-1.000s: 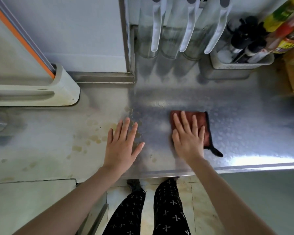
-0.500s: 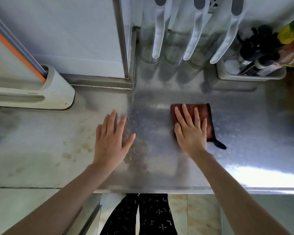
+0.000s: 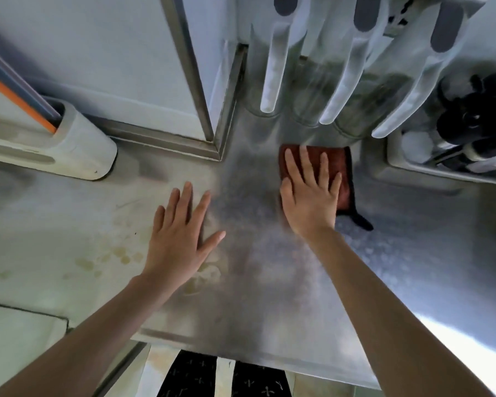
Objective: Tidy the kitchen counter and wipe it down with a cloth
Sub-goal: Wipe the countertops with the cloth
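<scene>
While our right grip (image 3: pixel 309 196) pressed flat, fingers spread, on the red cloth (image 3: pixel 341 159), with clear jars (image 3: pixel 309 96) at its twelve o'clock, our left grip (image 3: pixel 181 236) lay spread on the stained surface (image 3: pixel 269 282) at its eight o'clock.

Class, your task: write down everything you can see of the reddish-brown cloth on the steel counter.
The cloth is reddish-brown, looks like soft terry, is roughly square, and lies flat on the steel counter just in front of the clear containers. A black trim runs down its right edge and ends in a black tab sticking out at the near corner. The right hand presses flat on it, fingers straight, covering much of it.
</scene>
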The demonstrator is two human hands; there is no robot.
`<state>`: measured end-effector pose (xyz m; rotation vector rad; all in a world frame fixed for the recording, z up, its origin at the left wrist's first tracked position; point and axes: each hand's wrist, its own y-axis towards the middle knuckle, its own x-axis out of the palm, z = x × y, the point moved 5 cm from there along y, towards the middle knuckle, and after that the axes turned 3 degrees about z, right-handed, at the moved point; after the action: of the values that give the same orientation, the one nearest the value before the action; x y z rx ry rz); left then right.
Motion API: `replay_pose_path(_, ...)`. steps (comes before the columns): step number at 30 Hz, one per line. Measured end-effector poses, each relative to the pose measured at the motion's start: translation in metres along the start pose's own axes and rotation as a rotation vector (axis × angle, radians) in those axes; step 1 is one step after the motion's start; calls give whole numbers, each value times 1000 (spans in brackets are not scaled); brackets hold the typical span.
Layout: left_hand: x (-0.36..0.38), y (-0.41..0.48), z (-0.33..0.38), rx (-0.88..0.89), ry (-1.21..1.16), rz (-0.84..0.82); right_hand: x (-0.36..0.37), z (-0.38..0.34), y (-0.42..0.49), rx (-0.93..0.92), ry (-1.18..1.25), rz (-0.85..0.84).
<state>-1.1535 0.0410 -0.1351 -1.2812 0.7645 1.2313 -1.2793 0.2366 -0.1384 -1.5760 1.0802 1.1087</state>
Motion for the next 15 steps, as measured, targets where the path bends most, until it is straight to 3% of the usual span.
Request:
replay_pose_path(2, 4, 0, -1, -15, -6, 0, -1, -18, 11, 42, 21, -13)
replay_pose_path(6, 7, -2, -2, -40, -27, 4, 10, -68, -1, -461, -94, -96)
replay_pose_path(8, 7, -2, -2, -31, -31, 11, 7, -60, 10, -540, -117, -91)
replay_pose_path(15, 4, -1, -1, -48, -86, 11, 4, -69, 43, -49, 20, -37)
